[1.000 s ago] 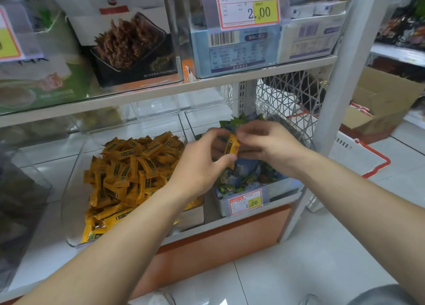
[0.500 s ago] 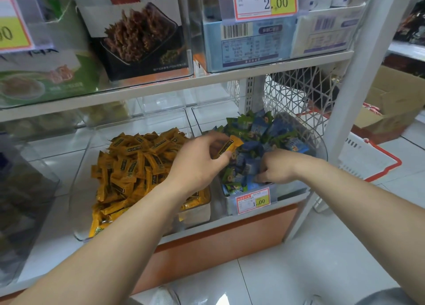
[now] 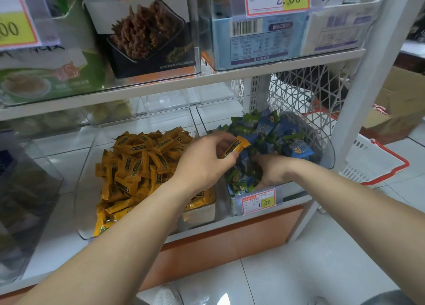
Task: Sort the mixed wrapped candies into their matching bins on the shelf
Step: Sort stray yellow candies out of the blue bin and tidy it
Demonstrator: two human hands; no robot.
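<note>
Our left hand (image 3: 204, 164) pinches one orange candy (image 3: 234, 146) between thumb and fingertips, above the near-left edge of the blue and green candies (image 3: 271, 130). The candy's long axis runs from the fingers up and to the right, with its free end pointing away from the palm. Its home, the orange pile (image 3: 140, 164), lies to the left of this hand, just past the knuckles and wrist, in the neighbouring clear bin (image 3: 87, 178). We judge the coming move to be a short carry leftward over the wall between the bins, and the left hand is the nearer one for it. Our right hand (image 3: 273, 170) lies just beside the left, on its right, palm down among the blue and green wrappers. Its fingertips are buried, so we cannot tell whether it grips anything.
</note>
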